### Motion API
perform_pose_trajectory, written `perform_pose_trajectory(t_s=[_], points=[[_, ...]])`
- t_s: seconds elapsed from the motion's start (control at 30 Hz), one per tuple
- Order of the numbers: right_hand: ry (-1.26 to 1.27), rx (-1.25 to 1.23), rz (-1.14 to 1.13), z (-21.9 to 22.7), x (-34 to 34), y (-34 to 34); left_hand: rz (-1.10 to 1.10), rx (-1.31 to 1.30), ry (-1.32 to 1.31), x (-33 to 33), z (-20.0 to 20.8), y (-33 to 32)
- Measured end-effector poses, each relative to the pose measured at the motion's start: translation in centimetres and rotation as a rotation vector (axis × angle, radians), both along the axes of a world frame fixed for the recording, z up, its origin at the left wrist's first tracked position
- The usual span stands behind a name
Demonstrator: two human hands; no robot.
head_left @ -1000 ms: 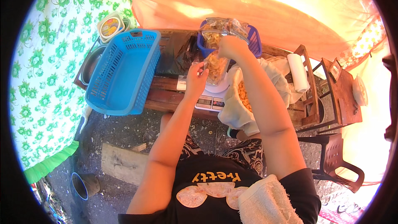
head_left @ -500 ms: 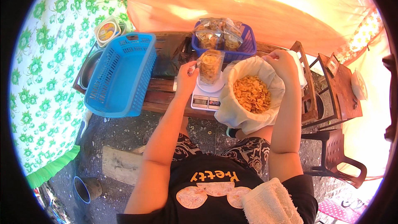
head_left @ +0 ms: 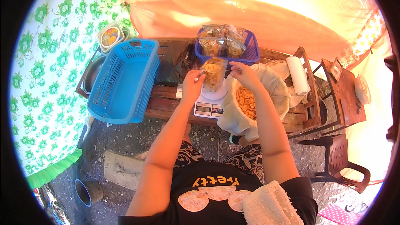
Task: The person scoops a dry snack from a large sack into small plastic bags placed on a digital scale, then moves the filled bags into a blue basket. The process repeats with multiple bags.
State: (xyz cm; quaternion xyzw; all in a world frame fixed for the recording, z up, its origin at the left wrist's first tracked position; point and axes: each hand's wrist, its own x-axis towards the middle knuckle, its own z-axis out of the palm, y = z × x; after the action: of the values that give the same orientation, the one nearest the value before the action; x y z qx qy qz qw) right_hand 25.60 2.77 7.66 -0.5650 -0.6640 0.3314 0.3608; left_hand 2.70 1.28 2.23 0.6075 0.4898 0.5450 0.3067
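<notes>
1. Chips [head_left: 246,102]: golden orange.
2. Pouch [head_left: 214,77]: transparent.
3. Scale [head_left: 210,107]: white, with grey display [head_left: 203,109].
4. Cloth [head_left: 277,87]: plain cream.
5. Large basket [head_left: 121,79]: sky blue.
6. Small basket [head_left: 252,52]: deep violet-blue.
7. Desk [head_left: 162,103]: reddish brown.
8. Curtain [head_left: 46,96]: white, scattered with green flowers, bright green frill [head_left: 54,169].
9. Tarp [head_left: 250,16]: orange.
10. Shirt [head_left: 208,214]: black, with yellow lettering [head_left: 214,181].
11. Shorts [head_left: 248,158]: black with pale swirls.
12. Towel [head_left: 273,206]: off-white.
13. Chair [head_left: 337,152]: dark brown.
14. Bucket [head_left: 97,191]: grey, blue-rimmed.

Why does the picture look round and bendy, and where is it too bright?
Head view: the wide fisheye lens blackens the corners and bends straight edges near the rim; head view: the orange sheet glares almost white near the top; head view: the clear pouch of yellow chips is sharp enough to see single chips.
</notes>
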Motion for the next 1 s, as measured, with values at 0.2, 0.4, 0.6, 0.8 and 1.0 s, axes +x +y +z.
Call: perform_pose_trajectory(t_s=[0.2,0.4,0.6,0.8,1.0], points=[[-0.108,0.018,0.044,-0.8,-2.5,1.7,-0.012,0.038,0.126,0.3,1.1,0.9],[0.034,0.138,-0.072,0.7,-3.8,-1.8,-0.072,0.047,-0.020,-0.8,2.4,0.5],[0.040,0.248,-0.011,0.6,-8.7,-3.3,-0.066,-0.041,-0.158,-6.1,3.5,-2.5],[0.177,0.131,0.079,-3.3,-13.6,-5.6,-0.086,-0.240,-0.093,-11.9,2.3,-5.7],[0.012,0.134,0.128,-5.3,-15.4,-5.9,-0.340,-0.396,-0.397,-12.3,-0.2,-6.2]])
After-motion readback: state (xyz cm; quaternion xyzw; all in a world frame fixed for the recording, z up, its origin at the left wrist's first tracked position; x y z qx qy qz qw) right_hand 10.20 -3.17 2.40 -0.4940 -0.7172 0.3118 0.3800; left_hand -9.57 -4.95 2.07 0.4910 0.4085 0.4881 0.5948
